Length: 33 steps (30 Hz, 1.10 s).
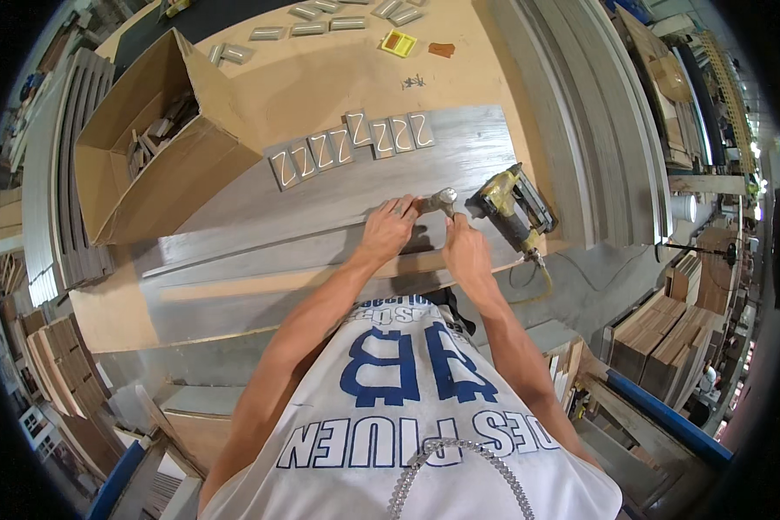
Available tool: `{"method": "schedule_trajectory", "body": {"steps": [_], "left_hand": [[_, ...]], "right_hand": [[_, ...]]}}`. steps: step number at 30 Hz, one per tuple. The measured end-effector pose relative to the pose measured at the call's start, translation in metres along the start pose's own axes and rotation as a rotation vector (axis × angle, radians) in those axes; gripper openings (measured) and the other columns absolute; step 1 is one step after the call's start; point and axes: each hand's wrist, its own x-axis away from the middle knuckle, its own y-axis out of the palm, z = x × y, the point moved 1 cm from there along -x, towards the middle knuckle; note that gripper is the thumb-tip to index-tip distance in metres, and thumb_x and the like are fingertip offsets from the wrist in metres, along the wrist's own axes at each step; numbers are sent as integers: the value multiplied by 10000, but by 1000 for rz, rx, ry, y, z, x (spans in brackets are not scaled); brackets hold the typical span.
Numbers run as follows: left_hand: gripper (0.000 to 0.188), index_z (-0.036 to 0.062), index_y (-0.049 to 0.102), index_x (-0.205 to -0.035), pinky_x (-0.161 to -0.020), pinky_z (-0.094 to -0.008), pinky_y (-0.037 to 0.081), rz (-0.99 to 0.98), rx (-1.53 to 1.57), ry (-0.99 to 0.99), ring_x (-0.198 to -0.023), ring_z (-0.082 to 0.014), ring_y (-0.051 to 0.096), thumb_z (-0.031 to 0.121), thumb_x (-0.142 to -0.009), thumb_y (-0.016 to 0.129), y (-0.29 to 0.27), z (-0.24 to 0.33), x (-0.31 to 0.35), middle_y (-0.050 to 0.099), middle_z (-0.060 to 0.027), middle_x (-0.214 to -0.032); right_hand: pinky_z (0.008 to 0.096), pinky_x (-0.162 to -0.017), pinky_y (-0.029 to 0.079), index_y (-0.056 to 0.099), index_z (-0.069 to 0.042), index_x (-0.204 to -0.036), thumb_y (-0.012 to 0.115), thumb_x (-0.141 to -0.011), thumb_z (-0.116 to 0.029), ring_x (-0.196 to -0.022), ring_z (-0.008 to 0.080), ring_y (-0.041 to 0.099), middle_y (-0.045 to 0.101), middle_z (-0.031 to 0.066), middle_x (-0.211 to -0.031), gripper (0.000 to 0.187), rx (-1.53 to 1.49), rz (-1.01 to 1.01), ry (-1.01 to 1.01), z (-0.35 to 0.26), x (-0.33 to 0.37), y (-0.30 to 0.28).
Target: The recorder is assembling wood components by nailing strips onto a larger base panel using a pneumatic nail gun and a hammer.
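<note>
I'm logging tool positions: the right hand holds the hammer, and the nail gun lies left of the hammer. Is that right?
Not quite: the nail gun lies to the right of the hammer, as the head view shows. The right hand does hold the hammer.

Right fingers (460, 227) grip hammer (444, 198); left fingers (398, 208) nearby; nail gun (513, 208) right.

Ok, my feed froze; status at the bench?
Right hand gripping hammer. Left hand close beside hammer head. Nail gun lying close on the right.
</note>
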Motion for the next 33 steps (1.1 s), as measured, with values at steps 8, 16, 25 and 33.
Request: {"method": "schedule_trajectory", "body": {"steps": [8,16,25,33], "left_hand": [[464,28,566,-1305,-826,-419,538,21,17,-1,-1004,-312,613,69,-843,593,3,-1,-1,601,-113,-1175],[471,38,588,-1304,-806,-406,541,-42,-21,-14,-989,-299,616,73,-835,611,0,2,-3,603,-95,-1183],[487,41,596,-1291,-794,-413,546,11,-33,15,-975,-317,626,68,-806,639,3,-2,-3,612,-103,-1185],[467,29,604,-1267,-817,-409,541,-64,-25,1,-979,-326,624,69,-803,635,1,-2,-7,617,-120,-1211]], "right_hand": [[590,-670,477,508,7,-1067,455,-1040,-221,-747,514,627,661,291,-823,236,47,-12,20,3,3,2],[581,-635,484,517,-2,-1037,479,-1031,-216,-747,508,637,658,300,-810,218,0,22,11,7,6,11],[572,-612,482,528,-3,-1055,503,-1022,-201,-745,505,636,652,297,-795,202,-73,120,-72,8,12,3],[580,-630,484,524,-8,-1033,498,-1024,-214,-742,510,632,659,293,-822,208,-110,103,-47,0,7,-4]]}}
